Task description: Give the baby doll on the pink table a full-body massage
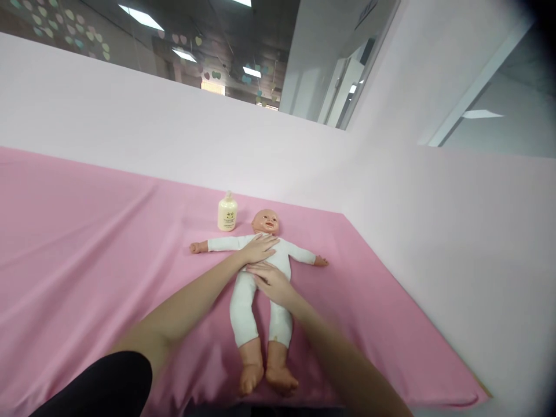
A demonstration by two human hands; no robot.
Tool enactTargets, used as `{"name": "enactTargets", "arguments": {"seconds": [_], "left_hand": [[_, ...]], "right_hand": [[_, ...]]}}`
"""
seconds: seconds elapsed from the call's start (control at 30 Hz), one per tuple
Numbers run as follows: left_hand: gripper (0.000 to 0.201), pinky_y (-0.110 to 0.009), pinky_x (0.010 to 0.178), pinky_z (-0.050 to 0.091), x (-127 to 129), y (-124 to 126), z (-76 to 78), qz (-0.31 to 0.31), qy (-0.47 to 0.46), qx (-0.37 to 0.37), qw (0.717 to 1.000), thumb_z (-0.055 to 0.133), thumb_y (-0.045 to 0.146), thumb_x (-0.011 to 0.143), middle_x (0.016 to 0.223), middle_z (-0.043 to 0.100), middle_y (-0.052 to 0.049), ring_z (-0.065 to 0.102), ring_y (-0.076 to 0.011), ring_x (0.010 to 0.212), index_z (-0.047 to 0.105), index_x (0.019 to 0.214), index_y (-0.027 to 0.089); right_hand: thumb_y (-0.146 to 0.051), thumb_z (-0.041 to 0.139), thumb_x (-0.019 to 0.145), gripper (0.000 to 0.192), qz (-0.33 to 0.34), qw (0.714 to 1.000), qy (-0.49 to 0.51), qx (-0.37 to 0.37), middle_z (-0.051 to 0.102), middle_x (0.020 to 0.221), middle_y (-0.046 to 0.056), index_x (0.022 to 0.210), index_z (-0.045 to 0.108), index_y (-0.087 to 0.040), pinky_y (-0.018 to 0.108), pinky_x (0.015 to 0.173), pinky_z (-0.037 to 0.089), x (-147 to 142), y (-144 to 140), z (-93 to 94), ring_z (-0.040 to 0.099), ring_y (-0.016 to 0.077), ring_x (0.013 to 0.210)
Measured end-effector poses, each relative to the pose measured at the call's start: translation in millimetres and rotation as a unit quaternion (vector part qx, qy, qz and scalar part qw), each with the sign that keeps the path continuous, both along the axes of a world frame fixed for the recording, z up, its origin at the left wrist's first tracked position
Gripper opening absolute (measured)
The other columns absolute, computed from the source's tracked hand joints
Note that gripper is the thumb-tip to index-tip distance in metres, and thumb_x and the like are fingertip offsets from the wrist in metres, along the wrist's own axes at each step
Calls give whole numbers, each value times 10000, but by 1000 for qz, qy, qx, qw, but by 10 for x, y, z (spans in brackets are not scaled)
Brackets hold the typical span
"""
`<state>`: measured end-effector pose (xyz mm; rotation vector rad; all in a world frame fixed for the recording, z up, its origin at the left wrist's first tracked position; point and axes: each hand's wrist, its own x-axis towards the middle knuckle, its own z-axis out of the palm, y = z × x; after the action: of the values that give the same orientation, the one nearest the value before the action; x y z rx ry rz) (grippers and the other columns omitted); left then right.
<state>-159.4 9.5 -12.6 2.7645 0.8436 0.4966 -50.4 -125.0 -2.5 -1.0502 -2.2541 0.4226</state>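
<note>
A baby doll (282,255) with a white cloth body lies on its back, its arms stretched out to the sides and its feet towards me. My left hand (259,248) rests flat on the doll's chest with the fingers extended. Just below it, my right hand (273,282) lies across the belly, its fingers stretched out to the left. Neither hand grips anything. A cream-coloured pump bottle (227,214) stands upright to the left of the doll's head, apart from both hands.
Pink cloth (130,243) covers the table under the doll, with folds on the left. A white wall (174,133) rises behind and along the right side. Above it a window (208,52) carries heart-shaped stickers.
</note>
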Motion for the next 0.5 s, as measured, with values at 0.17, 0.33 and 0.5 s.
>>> {"name": "enactTargets", "arguments": {"seconds": [0.17,0.33,0.5], "left_hand": [[546,-492,1129,180,-143,-75,-95,45,-21,-19,999,360,445,929,1507,312,-77,189,-257,1421,340,1432,234],[564,-530,1121,172,-184,-260,-120,99,-19,-31,994,353,424,929,1526,264,-85,171,-271,1425,286,1454,231],[452,-622,1088,153,-164,-507,-92,52,5,5,999,334,338,936,1529,264,-48,165,-301,1424,423,1379,312]], "right_hand": [[-324,380,925,393,-78,995,40,-54,561,1325,-4,1267,569,-286,482,1149,256,208,-96,-124,378,208,1352],[-404,361,935,493,-157,982,64,-78,358,1484,10,1412,381,-279,505,1170,180,276,-206,-305,228,213,1422],[-422,317,945,636,-214,975,33,-47,133,1558,85,1496,129,-165,520,1174,122,198,-282,-279,56,246,1452]]}}
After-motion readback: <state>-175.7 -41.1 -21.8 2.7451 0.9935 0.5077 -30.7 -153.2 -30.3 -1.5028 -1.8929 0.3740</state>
